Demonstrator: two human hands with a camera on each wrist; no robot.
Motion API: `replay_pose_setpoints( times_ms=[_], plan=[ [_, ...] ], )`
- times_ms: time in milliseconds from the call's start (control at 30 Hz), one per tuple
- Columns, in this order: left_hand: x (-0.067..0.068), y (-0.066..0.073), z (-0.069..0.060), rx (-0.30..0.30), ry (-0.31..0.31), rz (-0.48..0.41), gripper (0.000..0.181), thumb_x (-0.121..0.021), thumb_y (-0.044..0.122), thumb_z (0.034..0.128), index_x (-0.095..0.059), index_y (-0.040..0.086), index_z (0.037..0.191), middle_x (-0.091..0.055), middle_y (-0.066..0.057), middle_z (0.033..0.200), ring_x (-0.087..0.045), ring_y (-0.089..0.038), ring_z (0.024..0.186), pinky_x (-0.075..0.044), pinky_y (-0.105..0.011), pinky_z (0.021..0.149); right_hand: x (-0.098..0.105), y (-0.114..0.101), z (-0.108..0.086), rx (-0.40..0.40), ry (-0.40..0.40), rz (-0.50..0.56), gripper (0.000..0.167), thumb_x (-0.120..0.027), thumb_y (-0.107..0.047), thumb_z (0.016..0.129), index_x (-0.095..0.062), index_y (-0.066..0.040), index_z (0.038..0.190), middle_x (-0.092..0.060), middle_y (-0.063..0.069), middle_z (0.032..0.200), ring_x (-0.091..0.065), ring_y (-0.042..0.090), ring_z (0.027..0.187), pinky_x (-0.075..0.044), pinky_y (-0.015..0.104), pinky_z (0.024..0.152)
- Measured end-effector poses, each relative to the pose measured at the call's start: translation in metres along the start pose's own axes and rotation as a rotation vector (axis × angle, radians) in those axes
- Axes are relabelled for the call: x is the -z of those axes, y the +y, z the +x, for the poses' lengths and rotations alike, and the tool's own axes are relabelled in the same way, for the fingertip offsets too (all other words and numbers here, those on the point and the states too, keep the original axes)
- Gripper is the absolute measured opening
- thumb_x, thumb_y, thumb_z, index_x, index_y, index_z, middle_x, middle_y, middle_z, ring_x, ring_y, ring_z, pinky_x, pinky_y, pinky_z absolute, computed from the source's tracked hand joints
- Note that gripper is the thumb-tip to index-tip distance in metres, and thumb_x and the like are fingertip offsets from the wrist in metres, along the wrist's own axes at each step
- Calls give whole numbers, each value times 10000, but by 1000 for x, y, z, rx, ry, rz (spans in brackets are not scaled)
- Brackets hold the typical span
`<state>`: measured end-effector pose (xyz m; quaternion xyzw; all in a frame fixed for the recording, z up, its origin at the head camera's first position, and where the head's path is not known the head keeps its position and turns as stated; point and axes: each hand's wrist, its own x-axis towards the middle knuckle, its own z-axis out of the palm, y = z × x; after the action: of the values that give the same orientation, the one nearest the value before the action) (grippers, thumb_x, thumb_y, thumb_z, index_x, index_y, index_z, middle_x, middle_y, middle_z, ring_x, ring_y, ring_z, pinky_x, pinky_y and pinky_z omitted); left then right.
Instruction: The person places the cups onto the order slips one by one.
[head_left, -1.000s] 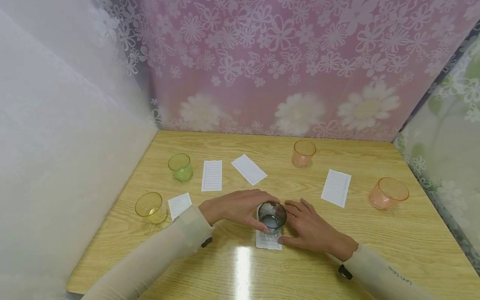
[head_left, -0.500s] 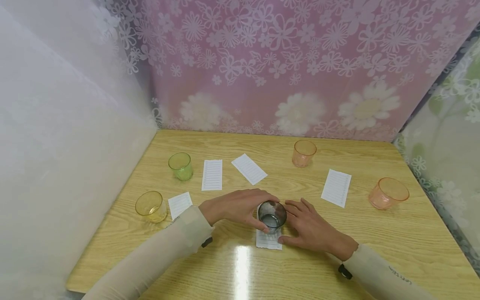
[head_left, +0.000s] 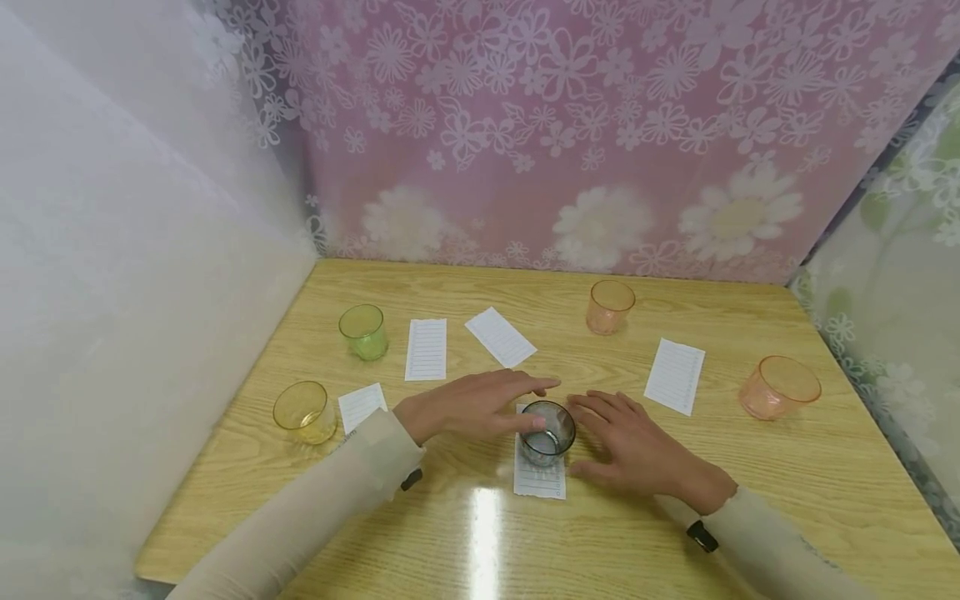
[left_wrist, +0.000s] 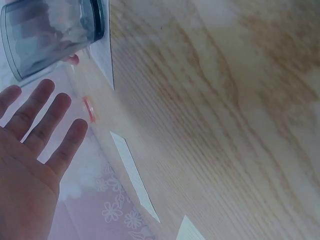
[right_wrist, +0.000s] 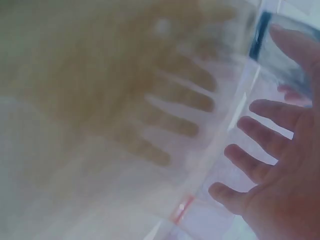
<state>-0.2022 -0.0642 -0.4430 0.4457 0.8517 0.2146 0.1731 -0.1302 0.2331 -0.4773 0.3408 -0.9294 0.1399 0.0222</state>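
A grey glass cup (head_left: 555, 439) stands upright on a lined white paper slip (head_left: 540, 484) near the table's middle. My left hand (head_left: 471, 404) is at the cup's left, fingers stretched past its far side and the thumb over the rim. In the left wrist view, those fingers lie apart from the cup (left_wrist: 50, 37). To the cup's right, my right hand (head_left: 641, 446) has its fingers loosely extended, with a small gap to the glass. The right wrist view shows this hand (right_wrist: 280, 160) spread, its thumb overlapping the cup (right_wrist: 287, 57); contact is unclear.
At left stand a green cup (head_left: 365, 335) and a yellow cup (head_left: 306, 415). Two orange cups (head_left: 609, 310) (head_left: 776, 389) are at right. Paper slips (head_left: 426, 350) (head_left: 500, 337) (head_left: 675, 377) (head_left: 360, 406) lie between them. A floral curtain (head_left: 480, 133) hangs behind the table.
My left hand has let go of the grey cup; its fingers have straightened and lifted off. My right hand has drawn back slightly to the right. The cup stays on its slip.
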Motion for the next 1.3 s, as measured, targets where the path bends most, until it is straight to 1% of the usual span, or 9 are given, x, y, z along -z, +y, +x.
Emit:
replay_pose_setpoints(
  times_ms=[133,367,433,500,667,800,1000,1167,1300],
  plan=[
    [3,-2,1,13,36,-32,712,-337,717,1114,-335,349,1724,-517,66,1666,-482,-178,1547,-438,-509,1249,9,9,0,5,18,-20,753,-855,-373,941,-579,-36,1555,-575,165,1596,-521,485,1466,-407,758,1157],
    [6,-7,7,47,118,-32,698,-319,705,1125,-374,327,1709,-511,82,1665,-466,-167,1552,-437,-488,1255,30,26,8,5,78,-20,751,-870,-296,936,-563,-20,1563,-570,222,1577,-528,516,1440,-459,759,1093],
    [6,-9,8,66,137,-28,695,-323,694,1129,-377,314,1709,-514,65,1663,-462,-175,1554,-438,-487,1254,39,30,13,-8,87,-11,752,-866,-287,943,-552,-21,1572,-559,231,1580,-522,518,1440,-464,763,1080],
    [7,-10,10,90,153,-18,698,-330,693,1129,-374,307,1710,-501,53,1672,-445,-187,1567,-425,-486,1266,48,35,17,-29,86,3,749,-858,-281,954,-541,-20,1581,-543,237,1590,-510,510,1451,-461,753,1096],
    [7,-16,15,152,213,24,689,-420,649,1131,-397,264,1702,-463,-4,1696,-416,-231,1587,-402,-490,1285,63,46,26,-102,62,48,734,-832,-275,987,-520,-15,1598,-490,241,1631,-463,493,1488,-435,715,1154],
    [6,-24,20,190,260,51,635,-495,556,1143,-432,224,1681,-451,-43,1696,-418,-261,1579,-396,-484,1287,68,55,33,-123,62,42,727,-818,-288,1002,-515,-8,1601,-466,248,1647,-434,504,1503,-409,717,1174],
    [9,-36,27,227,320,97,609,-546,481,1144,-457,177,1664,-430,-54,1711,-397,-288,1596,-376,-511,1300,73,65,46,-125,72,4,723,-815,-292,1004,-515,-2,1594,-444,257,1654,-392,524,1522,-362,734,1204],
    [12,-43,32,252,335,102,614,-548,478,1144,-446,179,1670,-412,-52,1718,-362,-315,1612,-349,-565,1308,77,76,57,-157,89,0,740,-805,-301,1009,-491,-4,1611,-411,257,1674,-337,540,1551,-309,760,1221],
    [15,-49,35,292,333,91,625,-538,488,1145,-421,190,1683,-373,-46,1739,-331,-319,1620,-346,-595,1298,78,86,66,-169,126,4,733,-797,-303,1012,-491,-5,1608,-400,261,1678,-341,541,1544,-310,764,1212]
  ],
)
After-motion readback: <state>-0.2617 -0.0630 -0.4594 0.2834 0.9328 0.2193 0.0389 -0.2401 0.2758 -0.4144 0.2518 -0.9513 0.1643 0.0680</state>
